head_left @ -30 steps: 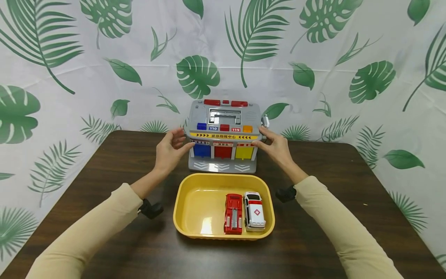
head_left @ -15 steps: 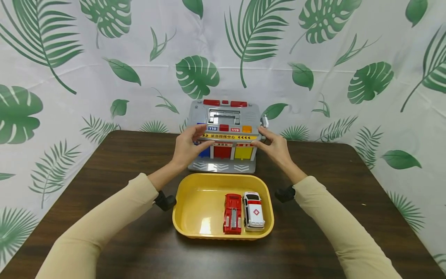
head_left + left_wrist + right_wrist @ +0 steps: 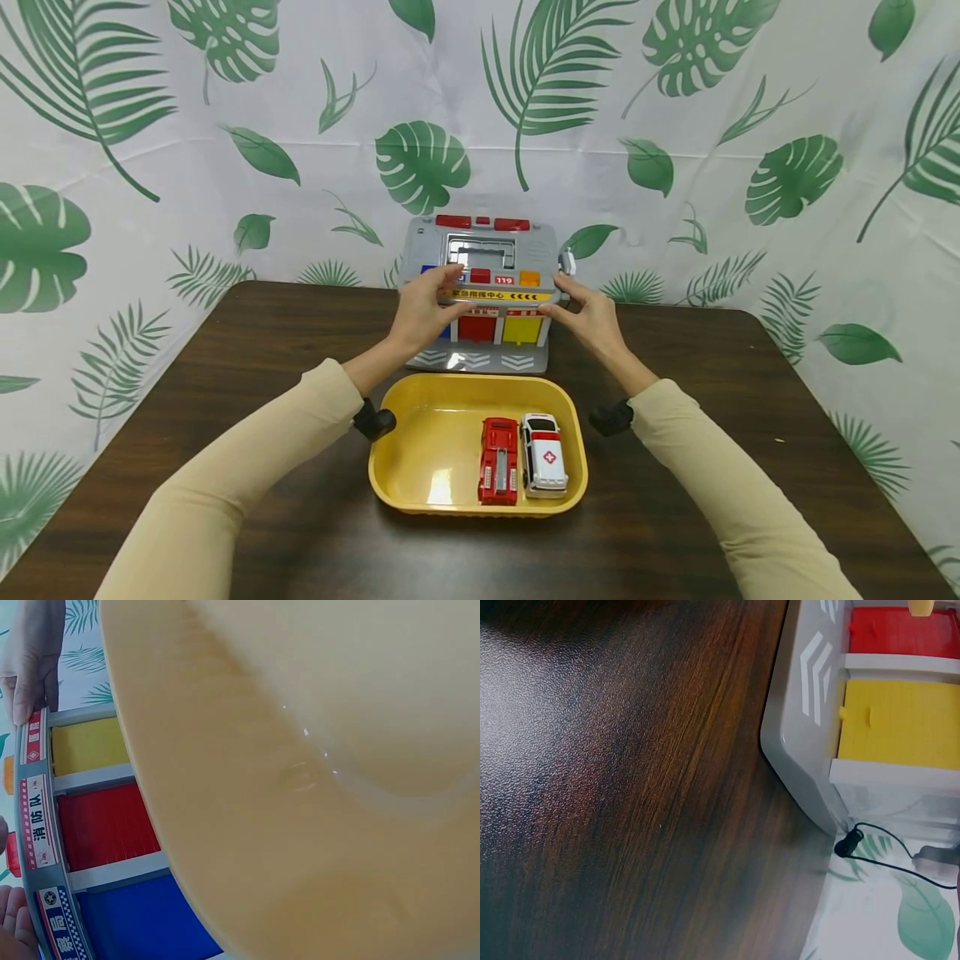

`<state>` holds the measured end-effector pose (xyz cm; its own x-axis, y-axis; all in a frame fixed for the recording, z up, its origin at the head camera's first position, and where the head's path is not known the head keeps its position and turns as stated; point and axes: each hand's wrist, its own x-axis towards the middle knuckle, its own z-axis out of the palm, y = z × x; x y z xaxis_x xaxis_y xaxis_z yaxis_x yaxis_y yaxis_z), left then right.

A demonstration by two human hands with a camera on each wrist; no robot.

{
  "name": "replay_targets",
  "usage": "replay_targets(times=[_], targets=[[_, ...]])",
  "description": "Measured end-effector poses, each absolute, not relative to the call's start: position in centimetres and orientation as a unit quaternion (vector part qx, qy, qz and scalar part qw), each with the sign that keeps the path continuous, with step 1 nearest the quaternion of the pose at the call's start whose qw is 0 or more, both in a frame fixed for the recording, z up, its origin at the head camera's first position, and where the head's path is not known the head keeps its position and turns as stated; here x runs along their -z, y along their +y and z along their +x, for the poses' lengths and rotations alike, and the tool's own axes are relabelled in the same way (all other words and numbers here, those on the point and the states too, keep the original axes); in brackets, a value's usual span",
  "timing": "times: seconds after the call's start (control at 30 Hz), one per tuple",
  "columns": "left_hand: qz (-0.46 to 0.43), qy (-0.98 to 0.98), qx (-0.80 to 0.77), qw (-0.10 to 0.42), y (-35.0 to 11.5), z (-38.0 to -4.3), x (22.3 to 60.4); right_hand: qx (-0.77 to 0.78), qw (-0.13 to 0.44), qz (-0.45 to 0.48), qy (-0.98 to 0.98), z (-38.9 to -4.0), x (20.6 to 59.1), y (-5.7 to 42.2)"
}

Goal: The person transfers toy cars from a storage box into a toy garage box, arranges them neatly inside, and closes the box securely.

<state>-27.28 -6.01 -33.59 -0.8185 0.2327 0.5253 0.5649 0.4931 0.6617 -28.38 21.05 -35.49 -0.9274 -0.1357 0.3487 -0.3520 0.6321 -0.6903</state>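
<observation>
A grey toy garage [image 3: 536, 250] with blue, red and yellow doors stands at the back of the table. My right hand [image 3: 592, 321] grips its roof edge at the right end, thumb in front and fingers on top. My left hand [image 3: 423, 312] is at the roof's front edge, left of the middle, with thumb and index finger spread apart. The index fingertip lies close to the red roof button [image 3: 480, 276], and the hand hides part of the blue door [image 3: 142, 919]. In the left wrist view its curled fingers [image 3: 15, 922] show beside the sign strip.
In front of the garage sits a yellow tray [image 3: 480, 510] holding a red toy fire truck [image 3: 498, 462] and a white toy ambulance [image 3: 545, 458]. A black cord [image 3: 885, 864] lies by the garage's right side. A leaf-patterned cloth [image 3: 322, 167] hangs behind the table.
My left hand has moved right, from the garage's left end to the front of the roof near the red button. The right hand stays on the right end.
</observation>
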Motion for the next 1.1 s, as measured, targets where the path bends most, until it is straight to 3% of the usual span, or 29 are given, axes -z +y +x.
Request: replay_targets(times=[0.5, 1.1], targets=[[-0.227, -0.877, 0.377, 0.192, -5.68, -27.72, 33.71, -0.405, 0.135, 0.138, -0.894, -28.37, 35.44, 20.98], [-0.231, -0.903, 0.327, 0.156, -5.91, -28.01, 33.18, -0.401, 0.141, 0.139, -0.894, -28.37, 35.41, 20.94]])
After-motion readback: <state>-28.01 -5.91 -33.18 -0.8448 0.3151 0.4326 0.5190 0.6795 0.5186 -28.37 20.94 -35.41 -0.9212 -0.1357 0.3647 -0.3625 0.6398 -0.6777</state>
